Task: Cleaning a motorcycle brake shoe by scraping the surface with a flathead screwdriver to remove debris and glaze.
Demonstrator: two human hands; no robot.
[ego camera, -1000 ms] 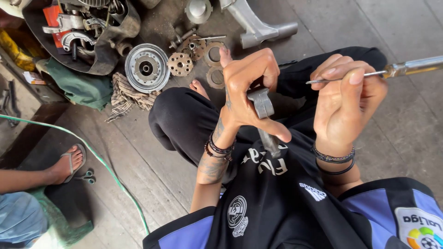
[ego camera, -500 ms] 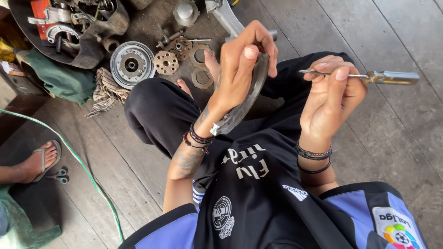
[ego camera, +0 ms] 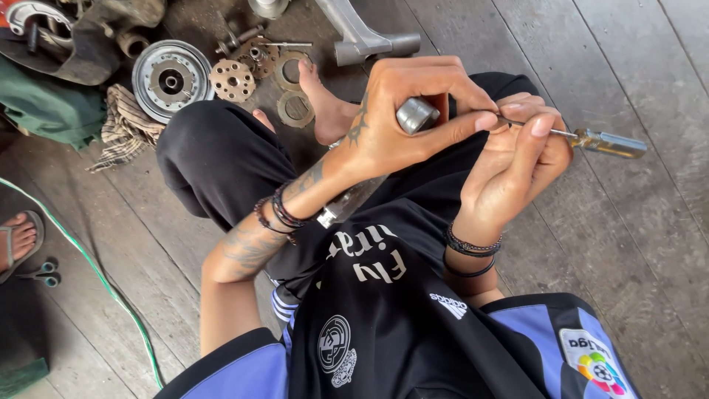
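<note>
Over the lap, the left hand (ego camera: pixel 399 125) grips a metal part (ego camera: pixel 416 114) while the right hand (ego camera: pixel 517 159) pinches a screwdriver (ego camera: pixel 591 139) against it, work seemingly unfinished, with discs (ego camera: pixel 233 80) lying loose beyond on the floor (ego camera: pixel 628 222).

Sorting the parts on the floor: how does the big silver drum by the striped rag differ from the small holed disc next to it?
The silver drum is larger than the holed disc. The drum is pale grey metal with a dark hub; the disc is rusty brown, ringed with small holes. The drum looks deeper, the disc flatter. Both are round and lie on the wooden floor, out of both hands.
</note>
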